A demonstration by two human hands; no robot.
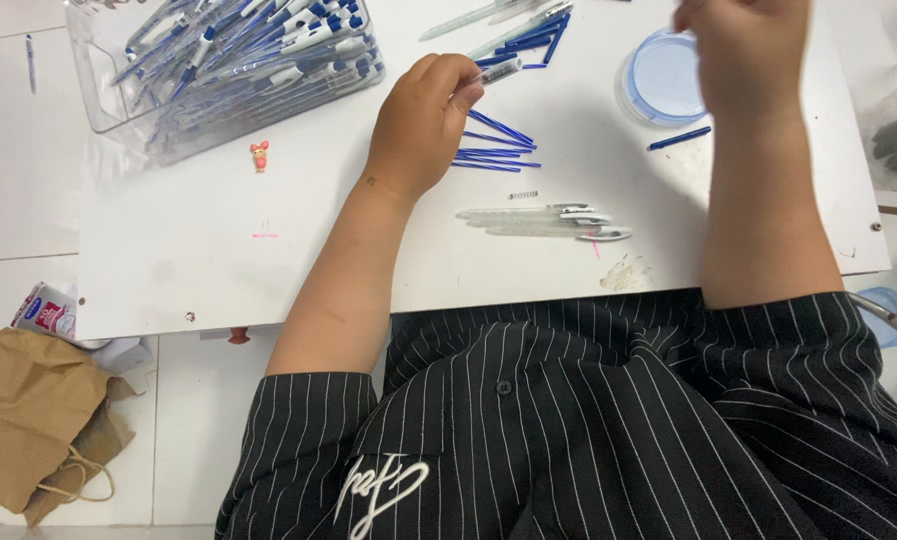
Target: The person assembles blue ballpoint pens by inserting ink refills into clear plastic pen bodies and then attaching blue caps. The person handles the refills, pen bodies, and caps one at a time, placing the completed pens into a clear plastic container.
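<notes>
1. The left hand (424, 125) is curled up over the counter (269, 260), thumb and forefinger pinched on one end of a clear pen barrel (497, 71) that juts out to the right.
2. The right hand (744, 55) is raised at the top edge of view, fingers bunched together; what it grips, if anything, is too small or blurred to make out, so I cannot tell.
3. Doing this well looks like a matter of steadiness: keep the barrel level in that pinch, hold its open end pointing toward the other hand, and bring the two together along one straight line instead of at an angle.
4. A grip near the barrel's end, as here, leaves most of its length free, which suits fitting a part in.
5. So the barrel sits in the left hand, well apart from the right, with bare counter between them.
6. Just below and right of the left hand lies a fan of thin blue refills (497, 150), near enough for the fingers to reach.
7. Nearer the body, three clear barrels with clips (549, 220) lie side by side, a tiny spring (523, 194) just above them.
8. A round blue lid (662, 78) sits under the right hand, and a clear bin of finished pens (224, 70) stands far left.
</notes>
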